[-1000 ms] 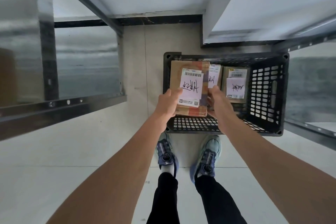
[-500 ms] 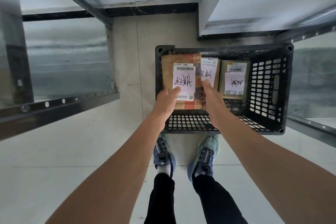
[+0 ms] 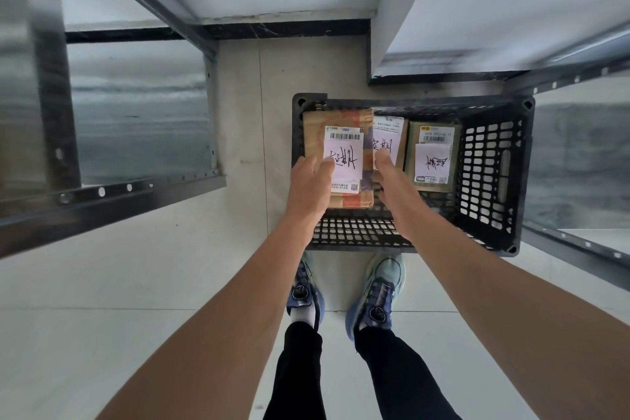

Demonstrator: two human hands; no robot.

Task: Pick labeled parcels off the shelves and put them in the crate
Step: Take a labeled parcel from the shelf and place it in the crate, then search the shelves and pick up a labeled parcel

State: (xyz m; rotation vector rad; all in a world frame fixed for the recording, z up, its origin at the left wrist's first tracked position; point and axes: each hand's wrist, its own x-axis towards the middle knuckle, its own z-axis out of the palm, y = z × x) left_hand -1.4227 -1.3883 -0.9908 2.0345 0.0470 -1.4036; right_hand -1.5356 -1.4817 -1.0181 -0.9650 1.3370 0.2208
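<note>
While I look straight down past my own arms, steel shelving fills both sides: the left shelf runs from 9 to 11 o'clock, its bolted rail cutting across at a slant, and the right shelf spreads from 1 to 3 o'clock with a pale board on top. Between them lies a light tiled floor.

On that floor, at 12 to 1 o'clock from my feet, sits the black crate, its walls pierced with slots. Three parcels stand side by side along its far wall. The brown parcel is at the crate's 9 o'clock end, a white label with a barcode and handwritten characters on its top face. The middle parcel is just beside it toward 3 o'clock and partly hidden behind it. The greenish parcel lies further toward 3 o'clock, flat on the crate's floor.

My left hand grasps the brown parcel at its 8 o'clock corner, thumb pressed on the label. My right hand clasps its 3 o'clock edge, fingers curled into the gap beside the middle parcel. Whether the brown parcel rests on the crate's floor, I cannot tell.

My shoes stand at 6 o'clock, toes touching the crate's near wall.
</note>
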